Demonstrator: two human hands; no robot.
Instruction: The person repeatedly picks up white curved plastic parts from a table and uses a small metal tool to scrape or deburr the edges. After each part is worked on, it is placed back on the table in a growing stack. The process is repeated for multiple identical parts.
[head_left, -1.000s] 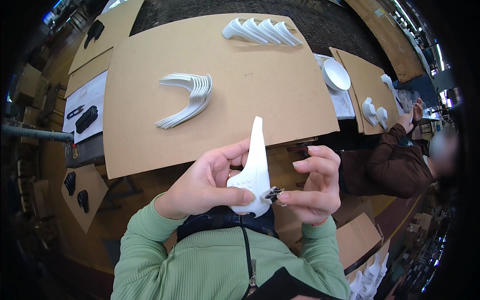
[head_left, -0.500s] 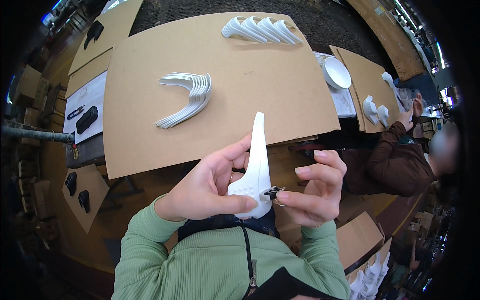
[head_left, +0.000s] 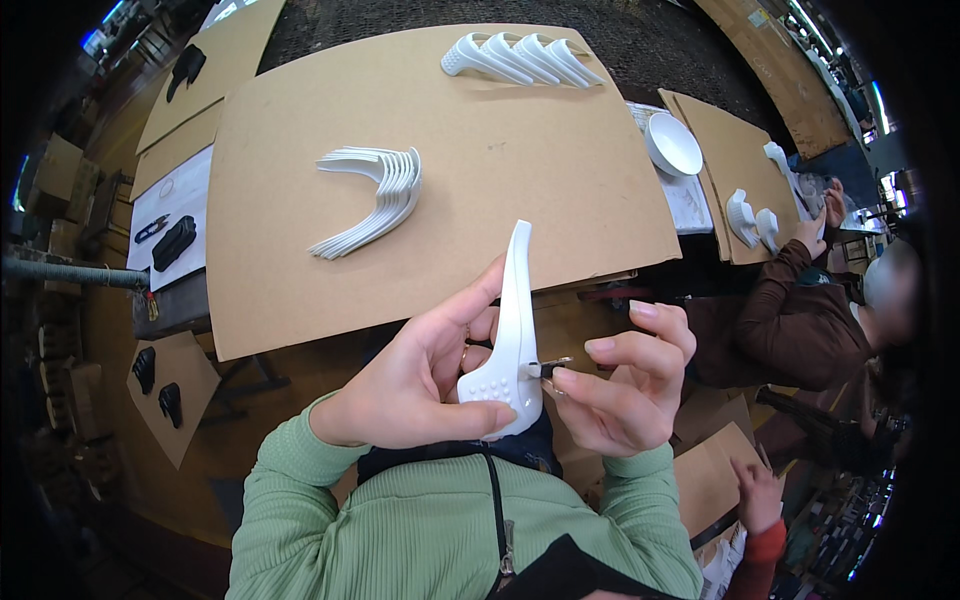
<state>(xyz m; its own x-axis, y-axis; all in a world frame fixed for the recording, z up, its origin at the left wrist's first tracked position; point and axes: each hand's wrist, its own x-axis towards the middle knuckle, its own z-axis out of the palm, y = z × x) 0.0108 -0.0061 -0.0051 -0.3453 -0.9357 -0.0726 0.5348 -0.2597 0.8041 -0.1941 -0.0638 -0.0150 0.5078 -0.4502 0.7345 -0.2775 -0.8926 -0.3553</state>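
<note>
Cardboard (head_left: pixel 540 190) lies beyond the white piece (head_left: pixel 512 345) between the hands (head_left: pixel 405 375).

A black oblong item (head_left: pixel 174 243) lies beside snips (head_left: pixel 151 229) — a white bowl (head_left: pixel 674 145) sits well apart.

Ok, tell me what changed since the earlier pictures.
The white piece turned slightly in the left hand, its tip rising a little; the small black part at the right hand shifted upward. A red-sleeved hand appeared lower right. The left hand's hold and the curved white stack stayed.
</note>
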